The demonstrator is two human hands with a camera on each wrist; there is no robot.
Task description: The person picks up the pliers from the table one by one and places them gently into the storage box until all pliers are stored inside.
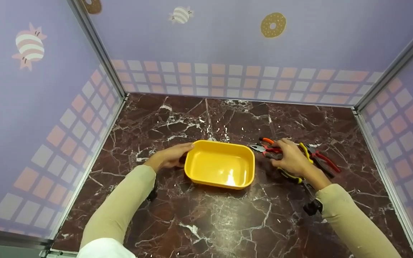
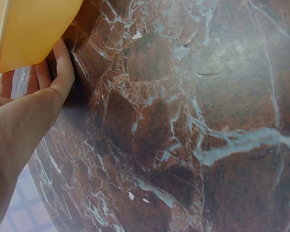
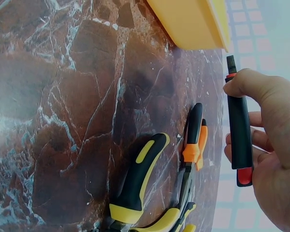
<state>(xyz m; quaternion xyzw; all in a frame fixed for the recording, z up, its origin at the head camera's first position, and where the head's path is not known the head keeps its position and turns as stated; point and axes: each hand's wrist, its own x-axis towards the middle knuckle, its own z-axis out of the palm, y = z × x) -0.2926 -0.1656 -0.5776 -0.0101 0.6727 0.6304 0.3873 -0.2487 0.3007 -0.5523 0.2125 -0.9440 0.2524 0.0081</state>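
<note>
An open yellow plastic box (image 1: 220, 163) stands in the middle of the marbled surface, with nothing inside it. My left hand (image 1: 172, 156) grips its left end; in the left wrist view the fingers (image 2: 64, 67) curl against the lower part of the box's outer wall. Just right of the box, my right hand (image 1: 292, 157) holds a pair of pliers (image 3: 239, 125) with red and black handles, pinched between thumb and fingers. The metal nose of these pliers (image 1: 256, 147) points left, close to the box's right wall.
More pliers lie around and beneath my right hand: one with orange and black handles (image 3: 192, 135), others with yellow and black handles (image 3: 140, 179), and a red-handled pair (image 1: 328, 162) farther right. Purple patterned panels (image 1: 228, 36) enclose the back and sides.
</note>
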